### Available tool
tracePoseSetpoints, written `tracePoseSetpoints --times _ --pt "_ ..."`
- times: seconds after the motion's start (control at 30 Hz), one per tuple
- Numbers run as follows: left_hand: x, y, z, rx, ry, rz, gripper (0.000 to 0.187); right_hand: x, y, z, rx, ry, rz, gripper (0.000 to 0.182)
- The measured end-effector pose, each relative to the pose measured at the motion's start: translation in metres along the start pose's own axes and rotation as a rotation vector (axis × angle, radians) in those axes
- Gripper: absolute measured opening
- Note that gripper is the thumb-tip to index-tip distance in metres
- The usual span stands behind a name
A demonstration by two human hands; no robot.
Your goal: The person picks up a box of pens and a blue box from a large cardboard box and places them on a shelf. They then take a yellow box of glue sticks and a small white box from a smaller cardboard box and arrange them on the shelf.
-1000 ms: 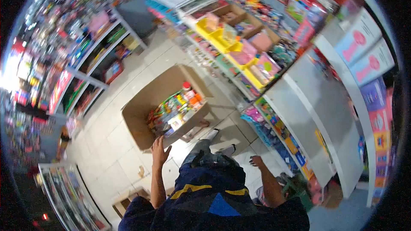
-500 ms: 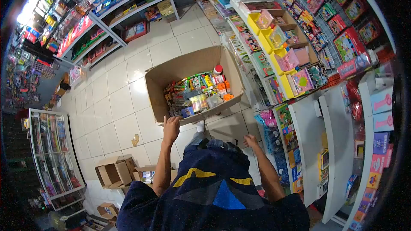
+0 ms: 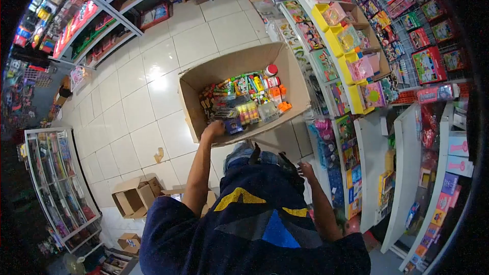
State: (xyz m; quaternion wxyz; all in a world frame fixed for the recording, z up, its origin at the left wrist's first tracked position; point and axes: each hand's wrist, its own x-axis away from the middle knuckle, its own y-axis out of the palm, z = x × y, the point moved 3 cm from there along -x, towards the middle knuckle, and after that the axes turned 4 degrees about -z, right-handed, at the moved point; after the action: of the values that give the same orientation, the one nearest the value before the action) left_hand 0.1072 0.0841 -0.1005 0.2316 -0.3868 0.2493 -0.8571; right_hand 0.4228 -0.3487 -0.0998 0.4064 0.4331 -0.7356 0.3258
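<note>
Over the head feed I observe, at the centre of the frame, a large cardboard box with flat brown walls, a matte surface and uneven upper edges, its top uncovered. Within it I record a loose pile of small goods: a jar with a rounded red lid, angular orange pieces, upright cylinders with pale yellow bodies, clear glossy plastic packaging, and a small dark-blue carton with straight edges.

The left hand is over the near left corner of the large box, fingers directed inward. The dark-blue carton lies immediately right of those fingers in the frame; the cylinders sit farther right and slightly higher. The fingertips are hidden from me, so I cannot tell whether this hand grasps anything. The right hand is released, fingers loosely bent, beside the waist, below the box's right-hand end and apart from it.

The floor tiles are glossy, with a bright reflection left of the box. At the lower left I note a smaller cardboard box, its cavity exposed. At the upper right stands a stepped yellow tray; below it are smooth white shelf boards.
</note>
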Motion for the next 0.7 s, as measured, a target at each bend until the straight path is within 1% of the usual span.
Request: tracePoseSetpoints --times 0.1,0.17,0.23,0.3,0.33,0.37,0.47,0.5,0.57,0.67,0.7 --pt "-0.035 0.022 -0.028 0.409 -0.22 0.017 0.039 0.021 0.015 -0.019 -0.016 -0.031 0.029 0.039" --pt "-0.061 0.043 -0.05 0.671 -0.371 0.042 0.042 0.038 0.028 -0.027 -0.025 -0.036 0.017 0.033" --pt "-0.078 0.061 -0.062 0.866 -0.497 0.08 0.041 0.043 0.036 -0.032 -0.013 -0.057 0.026 0.029" --pt "-0.093 0.074 -0.069 0.931 -0.561 0.084 0.041 0.05 0.04 -0.028 0.021 -0.077 0.053 0.029" --pt "-0.095 0.081 -0.069 0.951 -0.582 0.085 0.04 0.057 0.039 -0.013 0.042 -0.073 0.063 0.028" --pt "-0.097 0.085 -0.07 0.967 -0.6 0.086 0.04 0.061 0.037 -0.003 0.08 -0.121 0.053 0.028" --pt "-0.104 0.093 -0.074 0.987 -0.621 0.089 0.039 0.093 0.043 -0.015 0.07 0.101 0.094 0.029" --pt "-0.105 0.093 -0.074 0.992 -0.621 0.093 0.039 0.09 0.04 0.0 -0.057 0.065 0.036 0.029" --pt "-0.103 0.096 -0.078 1.011 -0.624 0.1 0.039 0.077 0.023 0.055 -0.311 -0.01 -0.083 0.03" --pt "-0.103 0.091 -0.073 1.075 -0.604 0.085 0.039 0.098 0.032 0.027 -0.044 0.1 0.049 0.032" --pt "-0.101 0.089 -0.072 1.108 -0.592 0.075 0.039 0.099 0.033 0.027 -0.052 0.122 0.044 0.034"
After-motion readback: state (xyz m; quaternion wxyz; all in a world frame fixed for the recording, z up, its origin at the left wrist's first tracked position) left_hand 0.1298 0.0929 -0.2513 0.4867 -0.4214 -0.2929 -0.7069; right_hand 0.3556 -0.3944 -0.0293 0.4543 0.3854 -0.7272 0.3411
